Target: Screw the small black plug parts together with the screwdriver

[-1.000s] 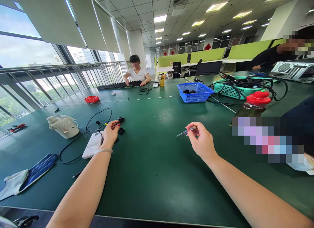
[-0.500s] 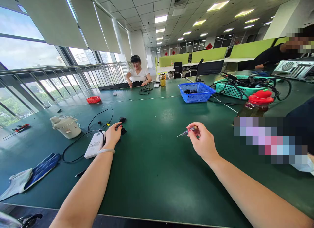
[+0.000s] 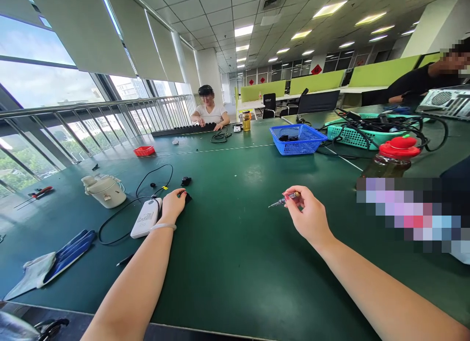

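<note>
My right hand (image 3: 308, 213) is closed on a small screwdriver (image 3: 284, 200), held above the table with its thin metal tip pointing left. My left hand (image 3: 173, 206) rests low over the table, thumb and fingers closed on a small black part (image 3: 188, 198), mostly hidden behind the fingertips. Just beyond it lies another small black part (image 3: 186, 181). A white power-bank-like box (image 3: 146, 219) sits left of my left wrist, with a black cable (image 3: 110, 221) looping around beside it.
On the green table (image 3: 227, 277) are a beige bottle (image 3: 106, 190), blue-and-white gloves (image 3: 55, 265), a red tray (image 3: 144, 151), a blue basket (image 3: 297, 142), a teal basket (image 3: 352, 136) of cables and a red-lidded bottle (image 3: 394, 155). Two other people sit nearby, one behind a black keyboard (image 3: 183, 130).
The view has shifted slightly, so the table things appear a little farther right. My left fingers have drawn back from the farther black part. My right hand keeps its hold on the screwdriver.
</note>
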Available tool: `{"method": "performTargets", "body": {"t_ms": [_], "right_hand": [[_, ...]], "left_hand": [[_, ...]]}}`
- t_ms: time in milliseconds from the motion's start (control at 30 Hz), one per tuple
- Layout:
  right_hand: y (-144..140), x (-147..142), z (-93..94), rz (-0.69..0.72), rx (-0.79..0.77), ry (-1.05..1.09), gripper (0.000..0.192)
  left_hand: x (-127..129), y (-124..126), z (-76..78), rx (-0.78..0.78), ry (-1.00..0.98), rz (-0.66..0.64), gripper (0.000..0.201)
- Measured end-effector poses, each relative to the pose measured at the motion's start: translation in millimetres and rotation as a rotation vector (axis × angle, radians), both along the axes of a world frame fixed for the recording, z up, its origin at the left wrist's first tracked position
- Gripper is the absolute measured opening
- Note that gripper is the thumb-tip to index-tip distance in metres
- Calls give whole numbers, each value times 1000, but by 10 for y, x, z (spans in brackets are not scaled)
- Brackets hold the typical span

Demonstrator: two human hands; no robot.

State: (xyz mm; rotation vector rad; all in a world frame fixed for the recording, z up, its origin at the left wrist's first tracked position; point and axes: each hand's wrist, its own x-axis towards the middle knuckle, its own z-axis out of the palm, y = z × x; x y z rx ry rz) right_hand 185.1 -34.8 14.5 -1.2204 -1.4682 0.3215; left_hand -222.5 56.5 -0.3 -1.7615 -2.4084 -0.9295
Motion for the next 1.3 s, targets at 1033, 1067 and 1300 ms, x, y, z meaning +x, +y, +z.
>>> {"method": "performTargets", "body": {"t_ms": [1033,1067,1300], "right_hand": [[16,24,-6,13,21,-2,16],[18,25,-11,13,22,0,16],[24,34,-44,23,14,9,15]], "left_hand": [[131,-85,195,112,-55,20,25],[127,-82,193,112,-56,22,23],[28,-4,87,111,-75,-46,30]]}}
